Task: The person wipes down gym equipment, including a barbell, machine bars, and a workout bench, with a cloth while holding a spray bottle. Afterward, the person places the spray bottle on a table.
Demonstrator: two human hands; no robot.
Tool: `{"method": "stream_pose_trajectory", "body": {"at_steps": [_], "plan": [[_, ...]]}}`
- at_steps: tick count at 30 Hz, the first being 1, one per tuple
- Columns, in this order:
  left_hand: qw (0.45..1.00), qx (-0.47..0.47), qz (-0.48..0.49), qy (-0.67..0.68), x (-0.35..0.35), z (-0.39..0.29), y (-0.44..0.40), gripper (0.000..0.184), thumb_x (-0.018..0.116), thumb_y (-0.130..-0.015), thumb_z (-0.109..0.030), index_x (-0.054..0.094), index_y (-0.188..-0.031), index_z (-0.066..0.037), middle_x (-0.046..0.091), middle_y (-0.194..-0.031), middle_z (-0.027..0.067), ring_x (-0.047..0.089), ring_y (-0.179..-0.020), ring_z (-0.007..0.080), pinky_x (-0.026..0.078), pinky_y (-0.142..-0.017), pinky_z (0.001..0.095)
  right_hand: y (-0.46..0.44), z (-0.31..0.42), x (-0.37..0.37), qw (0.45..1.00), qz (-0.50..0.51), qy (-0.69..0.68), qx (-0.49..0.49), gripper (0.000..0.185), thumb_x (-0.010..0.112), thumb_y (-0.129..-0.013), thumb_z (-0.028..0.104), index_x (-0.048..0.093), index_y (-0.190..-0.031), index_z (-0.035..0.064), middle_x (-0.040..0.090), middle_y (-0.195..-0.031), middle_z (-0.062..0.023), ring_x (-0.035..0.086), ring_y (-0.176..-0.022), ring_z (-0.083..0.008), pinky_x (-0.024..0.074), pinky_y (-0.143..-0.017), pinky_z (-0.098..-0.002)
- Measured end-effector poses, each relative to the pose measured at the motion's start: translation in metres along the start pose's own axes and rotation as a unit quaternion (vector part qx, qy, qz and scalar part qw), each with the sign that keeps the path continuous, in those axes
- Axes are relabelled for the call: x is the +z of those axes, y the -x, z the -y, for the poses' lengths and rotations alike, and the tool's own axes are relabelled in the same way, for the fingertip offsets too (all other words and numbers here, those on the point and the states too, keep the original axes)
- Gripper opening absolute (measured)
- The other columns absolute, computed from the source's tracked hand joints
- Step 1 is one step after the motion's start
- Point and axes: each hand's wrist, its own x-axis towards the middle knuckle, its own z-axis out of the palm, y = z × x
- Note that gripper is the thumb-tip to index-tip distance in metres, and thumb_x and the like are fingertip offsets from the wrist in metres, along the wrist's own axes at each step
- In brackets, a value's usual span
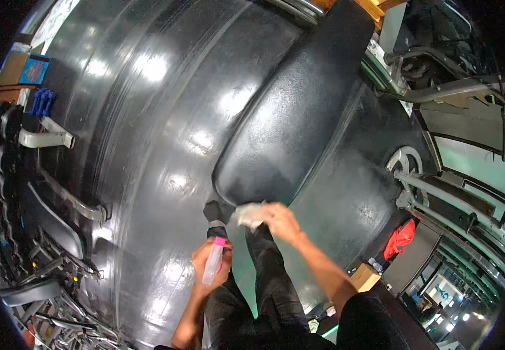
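My left hand point(201, 261) is closed around a small translucent bottle point(212, 267) with a bright pink top, held in front of my legs. In my right hand point(283, 221) is a crumpled, pale cloth point(249, 215), gripped in closed fingers. The cloth is at the near end of a long black padded bench point(290, 111); whether it touches the pad cannot be made out. The bench's padding has a smooth, shiny surface with a rounded near end.
Dark shiny floor point(165, 140) surrounds the bench. Metal gym frames point(433, 186) stand on the right, near a red cloth item point(399, 239) and a cardboard box point(365, 277). More equipment with a black pad point(57, 224) is on the left, below blue dumbbells point(43, 102).
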Motion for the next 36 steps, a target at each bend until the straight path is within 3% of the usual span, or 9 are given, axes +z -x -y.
{"method": "stream_pose_trajectory", "body": {"at_steps": [3,4,6,17,24,25,27,33,36], "plan": [[1.0,0.013,0.013,0.011,0.004,0.003,0.003,0.018,0.059,-0.072,0.009,0.063,-0.087,0.001,0.066,-0.082,0.0119,0.065,-0.072,0.0234,0.052,-0.067,0.031,-0.049,-0.07,-0.058,0.977,-0.062,-0.114,0.169,0.03,0.06,-0.08,0.004,0.068,-0.107,0.0143,0.065,-0.104,-0.0125,0.06,-0.098,-0.0319,0.0483,-0.087,-0.038],[1.0,0.001,0.021,0.017,0.004,0.003,0.005,0.018,0.059,-0.072,0.009,0.063,-0.087,0.001,0.066,-0.082,0.0118,0.065,-0.072,0.0235,0.052,-0.067,0.0309,-0.066,-0.081,-0.082,0.962,-0.238,0.128,0.037,0.032,0.06,-0.081,0.004,0.063,-0.112,0.0114,0.06,-0.11,-0.014,0.058,-0.097,-0.0333,0.0477,-0.083,-0.04],[1.0,0.017,0.021,0.016,0.002,0.004,0.006,0.018,0.059,-0.072,0.01,0.063,-0.087,0.001,0.066,-0.082,0.0117,0.065,-0.072,0.0238,0.052,-0.066,0.0312,-0.103,-0.121,-0.1,0.927,-0.304,0.103,0.192,0.033,0.06,-0.079,0.001,0.062,-0.11,0.0111,0.056,-0.113,-0.0153,0.056,-0.095,-0.0349,0.048,-0.081,-0.0429],[1.0,0.006,0.005,0.017,-0.006,-0.007,0.002,0.015,0.062,-0.074,0.007,0.062,-0.088,0.0,0.067,-0.082,0.012,0.065,-0.071,0.0251,0.052,-0.065,0.032,0.035,0.047,0.072,0.988,0.038,0.025,0.146,0.043,0.06,-0.076,0.002,0.065,-0.113,0.0224,0.059,-0.1,-0.0081,0.057,-0.089,-0.0294,0.0496,-0.078,-0.0409],[0.998,0.065,-0.006,-0.013,-0.001,-0.005,0.001,0.018,0.063,-0.073,0.006,0.062,-0.091,0.0,0.067,-0.082,0.0116,0.067,-0.072,0.0248,0.053,-0.066,0.0317,-0.029,0.016,-0.006,0.986,-0.112,-0.08,0.097,0.034,0.056,-0.083,0.007,0.064,-0.116,0.0137,0.06,-0.107,-0.0159,0.057,-0.096,-0.0339,0.0491,-0.08,-0.0418],[0.999,0.047,-0.004,-0.003,0.001,-0.002,0.004,0.02,0.062,-0.072,0.007,0.062,-0.09,0.0,0.067,-0.082,0.0117,0.067,-0.072,0.0245,0.053,-0.066,0.0318,-0.058,0.012,-0.044,0.894,-0.116,-0.295,0.318,0.031,0.056,-0.083,0.007,0.064,-0.113,0.0084,0.06,-0.107,-0.0183,0.057,-0.097,-0.0349,0.0473,-0.082,-0.043],[1.0,0.029,-0.002,0.009,0.003,0.0,0.009,0.022,0.062,-0.07,0.009,0.062,-0.09,0.0,0.067,-0.082,0.0118,0.067,-0.072,0.0243,0.053,-0.066,0.0319,-0.098,-0.059,-0.065,0.95,-0.294,0.075,0.071,0.025,0.054,-0.085,0.007,0.064,-0.108,0.0051,0.059,-0.103,-0.0187,0.056,-0.093,-0.0357,0.0443,-0.084,-0.0436],[0.997,0.071,0.03,-0.008,-0.005,0.0,0.022,0.022,0.061,-0.067,0.011,0.062,-0.087,0.0,0.067,-0.082,0.0113,0.066,-0.071,0.0253,0.053,-0.065,0.0329,-0.162,-0.122,-0.082,0.901,-0.329,0.155,0.235,0.025,0.063,-0.079,0.007,0.064,-0.105,0.0074,0.058,-0.102,-0.0153,0.054,-0.094,-0.0336,0.0456,-0.079,-0.0438],[0.998,0.046,0.031,-0.004,-0.011,-0.003,0.025,0.021,0.062,-0.068,0.01,0.062,-0.086,-0.001,0.068,-0.082,0.0113,0.066,-0.07,0.0264,0.053,-0.065,0.0339,-0.12,-0.05,-0.046,0.954,-0.168,0.213,0.127,0.022,0.058,-0.079,0.006,0.066,-0.099,0.0086,0.057,-0.101,-0.0157,0.054,-0.09,-0.0328,0.0433,-0.078,-0.0434]]}}
